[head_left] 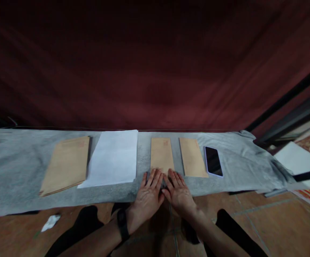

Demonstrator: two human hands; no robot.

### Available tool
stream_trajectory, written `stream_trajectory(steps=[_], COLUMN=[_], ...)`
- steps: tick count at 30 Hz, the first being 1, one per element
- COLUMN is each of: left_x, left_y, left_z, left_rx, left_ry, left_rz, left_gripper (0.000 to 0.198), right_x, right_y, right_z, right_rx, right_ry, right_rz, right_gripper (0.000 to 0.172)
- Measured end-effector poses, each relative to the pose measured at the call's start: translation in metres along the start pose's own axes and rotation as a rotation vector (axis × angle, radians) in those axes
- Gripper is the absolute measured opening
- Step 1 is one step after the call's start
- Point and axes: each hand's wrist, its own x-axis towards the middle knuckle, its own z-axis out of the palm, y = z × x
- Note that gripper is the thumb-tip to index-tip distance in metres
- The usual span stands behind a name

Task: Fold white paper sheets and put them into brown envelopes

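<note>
A brown envelope (162, 153) lies flat at the middle of the grey cloth. At its near end rest the fingertips of my left hand (151, 191), spread and palm down, with a dark band on the wrist. My right hand (178, 192) lies beside it, fingers extended, its fingertips at the envelope's near right corner. Neither hand grips anything. Just right of this envelope is a second brown one (193, 157), and a phone (213, 161) with a dark screen lies beyond that. White paper sheets (114, 157) are stacked to the left, next to a pile of larger brown envelopes (67, 162).
The grey cloth (235, 160) covers a long, narrow surface, wrinkled at the right. Behind it hangs a dark red curtain (157, 89). Dark bars and a white board (298, 160) stand at the right. A crumpled white tissue (50, 222) lies on the tiled floor.
</note>
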Motion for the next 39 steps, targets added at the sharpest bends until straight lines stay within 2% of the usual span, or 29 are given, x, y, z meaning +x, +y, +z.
stream_trajectory(steps=[3,9,12,17,20,24,30,35,39], left_x=[0.001,0.004,0.013,0.037,0.053,0.081,0.127,0.146,0.16], left_y=[0.001,0.002,-0.003,-0.016,-0.019,-0.017,-0.017,-0.02,-0.023], left_z=[0.0,0.0,0.0,0.004,0.011,0.025,0.042,0.047,0.049], left_rx=[0.014,0.04,0.015,-0.023,-0.022,-0.021,-0.036,-0.028,-0.036], left_ry=[0.01,0.011,0.014,0.017,-0.024,-0.054,0.02,0.078,0.077], left_rz=[0.029,0.011,-0.003,0.087,0.129,0.054,-0.07,-0.138,-0.151], left_gripper=[0.061,0.055,0.049,0.051,0.052,0.053,0.054,0.054,0.055], right_x=[0.001,-0.004,-0.006,-0.006,-0.003,-0.001,0.003,0.007,0.01], right_y=[0.002,0.009,0.01,0.01,0.009,0.007,0.001,-0.001,-0.002], right_z=[-0.003,0.003,0.008,0.013,0.012,0.011,0.015,0.019,0.019], right_rx=[0.019,-0.004,-0.029,-0.04,-0.057,-0.074,-0.073,-0.058,-0.043], right_ry=[-0.01,0.045,0.064,0.078,0.094,0.086,0.045,0.019,0.03], right_rz=[-0.016,0.03,0.028,0.026,0.018,0.022,0.067,0.077,0.107], right_gripper=[0.053,0.066,0.066,0.067,0.064,0.064,0.065,0.07,0.073])
